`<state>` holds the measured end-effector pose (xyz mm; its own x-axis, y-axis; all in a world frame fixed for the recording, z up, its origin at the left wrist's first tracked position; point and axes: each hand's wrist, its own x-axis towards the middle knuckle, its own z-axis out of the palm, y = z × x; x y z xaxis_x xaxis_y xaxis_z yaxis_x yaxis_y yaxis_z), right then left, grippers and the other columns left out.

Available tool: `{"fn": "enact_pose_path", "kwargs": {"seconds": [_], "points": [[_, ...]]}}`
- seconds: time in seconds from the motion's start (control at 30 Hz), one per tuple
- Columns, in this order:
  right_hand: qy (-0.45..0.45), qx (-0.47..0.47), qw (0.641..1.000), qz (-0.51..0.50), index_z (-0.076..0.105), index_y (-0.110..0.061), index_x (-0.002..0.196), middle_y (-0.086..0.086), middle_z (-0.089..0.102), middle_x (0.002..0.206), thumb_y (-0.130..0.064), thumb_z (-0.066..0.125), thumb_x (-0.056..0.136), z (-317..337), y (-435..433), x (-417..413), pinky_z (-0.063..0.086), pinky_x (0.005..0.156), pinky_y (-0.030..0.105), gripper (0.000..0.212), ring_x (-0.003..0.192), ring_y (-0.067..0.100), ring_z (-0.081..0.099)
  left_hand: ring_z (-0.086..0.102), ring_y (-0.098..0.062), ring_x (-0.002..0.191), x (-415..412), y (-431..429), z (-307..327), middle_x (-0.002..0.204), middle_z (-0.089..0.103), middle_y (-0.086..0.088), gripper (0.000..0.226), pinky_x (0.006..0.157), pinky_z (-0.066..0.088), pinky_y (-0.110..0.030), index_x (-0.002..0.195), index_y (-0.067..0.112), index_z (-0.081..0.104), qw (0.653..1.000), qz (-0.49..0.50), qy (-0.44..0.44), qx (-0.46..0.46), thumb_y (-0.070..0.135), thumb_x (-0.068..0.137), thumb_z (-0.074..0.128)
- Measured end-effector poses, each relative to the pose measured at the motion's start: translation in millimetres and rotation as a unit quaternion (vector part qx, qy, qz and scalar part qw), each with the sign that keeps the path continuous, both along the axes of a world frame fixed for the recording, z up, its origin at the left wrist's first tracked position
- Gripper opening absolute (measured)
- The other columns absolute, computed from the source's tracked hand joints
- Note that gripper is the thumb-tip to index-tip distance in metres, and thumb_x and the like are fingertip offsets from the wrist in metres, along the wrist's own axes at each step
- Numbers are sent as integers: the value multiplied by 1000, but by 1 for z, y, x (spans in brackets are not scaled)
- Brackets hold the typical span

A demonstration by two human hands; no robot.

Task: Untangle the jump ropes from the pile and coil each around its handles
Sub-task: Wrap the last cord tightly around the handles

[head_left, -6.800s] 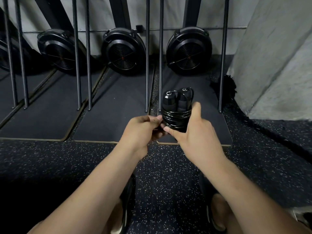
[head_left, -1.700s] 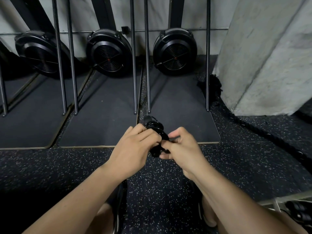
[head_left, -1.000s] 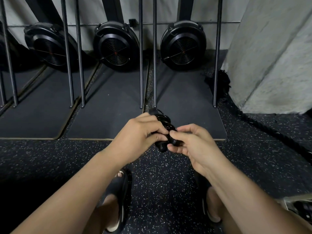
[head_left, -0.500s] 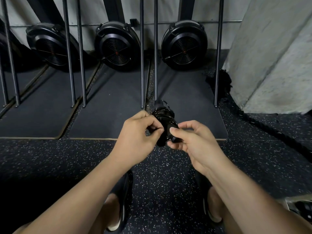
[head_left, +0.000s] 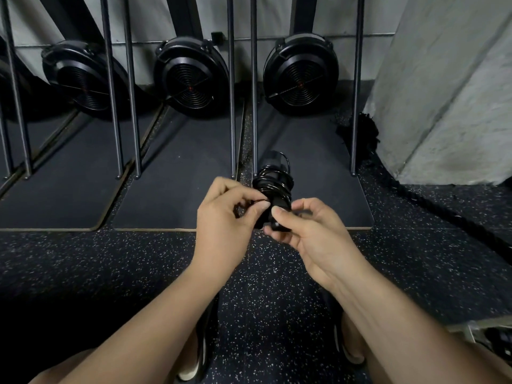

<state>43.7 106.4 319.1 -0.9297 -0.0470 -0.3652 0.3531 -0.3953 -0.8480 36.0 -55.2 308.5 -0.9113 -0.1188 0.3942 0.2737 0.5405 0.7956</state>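
A black jump rope (head_left: 273, 180) is wound in several turns around its two black handles, held upright in front of me above the speckled floor. My right hand (head_left: 307, 234) grips the lower end of the handles between thumb and fingers. My left hand (head_left: 227, 217) pinches a thin strand of the rope's cord between thumb and forefinger, right beside the coil. The handles' lower ends are hidden behind my fingers.
Black fan-wheel machines (head_left: 300, 73) stand along the wall on dark mats (head_left: 177, 189), with thin upright metal bars (head_left: 232, 87) between them. A concrete pillar (head_left: 448, 87) rises at right, a thick black rope (head_left: 443, 209) runs along the floor, and my sandalled feet (head_left: 199, 353) are below.
Over the last seconds the bundle was turned from tilted towards upright. My left hand let go of the coil body and now pinches a loose strand of the cord beside it.
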Motion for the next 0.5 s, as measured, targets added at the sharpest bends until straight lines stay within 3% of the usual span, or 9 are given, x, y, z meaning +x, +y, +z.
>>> {"fn": "enact_pose_path", "kwargs": {"seconds": [0.1,0.17,0.23,0.33,0.43,0.5], "points": [[12,-8,1000,22,45,-6,131,32,72,116,6,77,92,3,6,0,63,69,30,52,85,38,79,73,-17,106,-5,2,-1,111,72,7,60,89,62,-41,119,38,60,965,17,-159,207,47,72,97],[23,4,999,36,41,-18,138,29,74,115,5,80,90,5,9,-1,64,74,34,66,91,42,79,75,-30,109,-7,4,-2,110,78,-1,49,92,62,-43,119,28,69,929,-17,-227,293,47,79,91],[28,41,997,65,32,-27,150,28,74,114,3,82,89,8,11,-1,65,74,37,84,93,41,80,75,-30,111,-7,8,0,113,80,-6,35,96,61,-45,123,20,73,897,-82,-279,334,42,95,76],[27,149,977,150,6,-40,164,12,81,105,-9,90,86,13,21,-5,67,77,42,119,91,30,82,74,-25,115,-5,10,-1,119,79,-4,33,100,56,-44,130,20,71,907,-138,-280,282,40,106,61],[9,212,957,200,21,-40,157,12,79,103,-31,97,75,28,38,-10,68,77,48,112,80,24,76,73,-26,114,-5,12,-1,118,79,-4,34,103,56,-45,130,19,70,918,-147,-280,240,40,106,59],[-22,210,959,189,15,-42,164,11,76,109,-42,95,67,38,55,-14,65,70,38,126,80,23,74,71,-29,117,-4,14,-1,120,78,-7,33,107,54,-49,132,18,69,913,-164,-282,244,37,107,58]]}}
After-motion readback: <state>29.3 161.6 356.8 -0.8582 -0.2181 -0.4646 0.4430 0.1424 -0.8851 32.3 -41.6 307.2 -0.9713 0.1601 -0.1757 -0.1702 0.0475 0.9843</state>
